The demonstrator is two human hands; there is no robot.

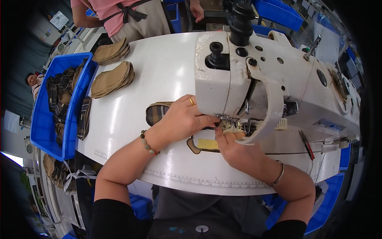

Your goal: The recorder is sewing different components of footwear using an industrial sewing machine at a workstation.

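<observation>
A plaid fabric piece (155,114) with a tan edge lies on the white sewing machine table, its right end running toward the presser foot (230,121). My left hand (181,119) is over this piece, thumb and fingers closed on its edge beside the foot. Close against the foot, my right hand (234,148) has its index fingertip at the same edge, with its other fingers curled; the machine head hides part of them. A tan curved piece (193,146) and a yellow strip (207,143) lie below the hands, partly covered by the right one.
The white sewing machine (238,87) fills the right side. Two stacks of tan fabric pieces (112,79) lie at the far left, near a blue bin (67,153) of plaid pieces. Red-handled snips (307,145) rest at right. A person in pink (115,20) stands beyond the table.
</observation>
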